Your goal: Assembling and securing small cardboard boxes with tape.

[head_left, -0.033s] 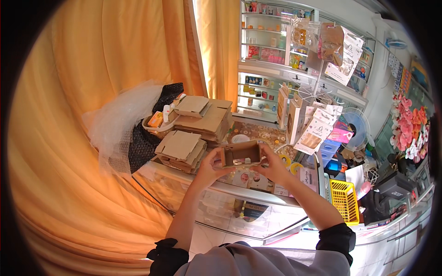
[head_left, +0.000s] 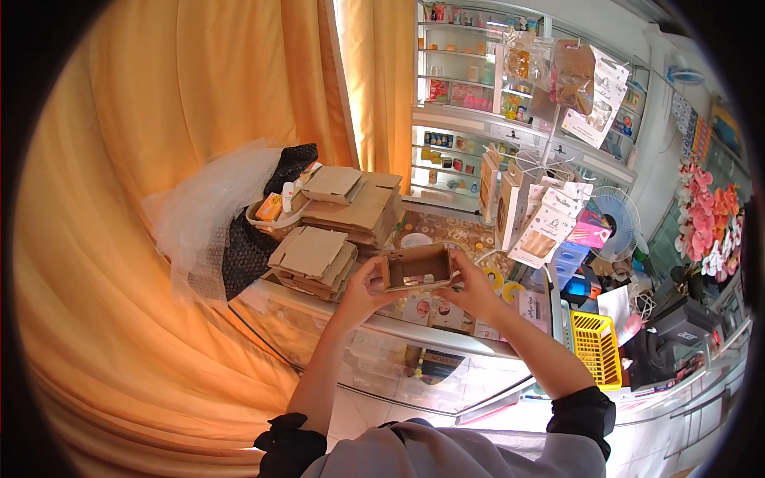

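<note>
Between both hands, above the glass counter, I hold a small brown cardboard box (head_left: pixel 428 268) with its open side toward me. Its inside looks hollow, and a gap shows along the lower side. My left hand (head_left: pixel 364 288) is closed on the box's left end, and my right hand (head_left: pixel 472 285) grips the right end. Just left of the box lies a stack of folded cardboard boxes (head_left: pixel 309 253). Behind that stack, larger flat cardboard pieces (head_left: pixel 362 213) are piled with a smaller box (head_left: pixel 333 183) on top.
The glass counter (head_left: pixel 382 323) runs under my hands. A basket (head_left: pixel 275 227) with an orange packet stands at the left, beside clear and black bubble wrap (head_left: pixel 243 259). To the right are tape rolls (head_left: pixel 493 278), a wire rack with white packages (head_left: pixel 544 233), a fan (head_left: pixel 617 223) and a yellow basket (head_left: pixel 596 349).
</note>
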Tool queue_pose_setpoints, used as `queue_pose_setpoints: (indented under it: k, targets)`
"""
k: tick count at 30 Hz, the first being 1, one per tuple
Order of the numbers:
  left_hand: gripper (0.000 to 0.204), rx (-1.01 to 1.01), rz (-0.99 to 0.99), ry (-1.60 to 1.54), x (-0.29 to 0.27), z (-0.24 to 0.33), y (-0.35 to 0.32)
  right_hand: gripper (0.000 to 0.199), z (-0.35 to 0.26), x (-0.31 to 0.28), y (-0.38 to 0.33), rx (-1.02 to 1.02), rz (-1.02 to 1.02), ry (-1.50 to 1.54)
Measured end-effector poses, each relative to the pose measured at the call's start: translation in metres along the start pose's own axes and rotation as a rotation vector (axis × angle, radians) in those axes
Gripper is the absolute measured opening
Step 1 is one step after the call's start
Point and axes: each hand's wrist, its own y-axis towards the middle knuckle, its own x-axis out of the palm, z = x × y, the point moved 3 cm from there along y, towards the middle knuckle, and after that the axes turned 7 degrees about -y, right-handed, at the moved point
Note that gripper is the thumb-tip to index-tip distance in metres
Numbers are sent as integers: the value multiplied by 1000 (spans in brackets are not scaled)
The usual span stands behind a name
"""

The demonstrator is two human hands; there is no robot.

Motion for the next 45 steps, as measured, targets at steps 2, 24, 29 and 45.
queue_pose_setpoints:
  k: [2,24,29,45]
  targets:
    - [63,-4,-11,-6,2,3,0,58,-3,-2,-1,-71,51,-156]
    - [65,-152,-16,20,5,-2,0,72,-12,-12,-3,-273,82,-516]
    - [65,-166,-3,180,12,3,-3,75,2,-14,-1,-147,-55,-178]
    - [73,-15,-38,646,7,21,-10,83,-5,-11,-3,-178,-100,-285]
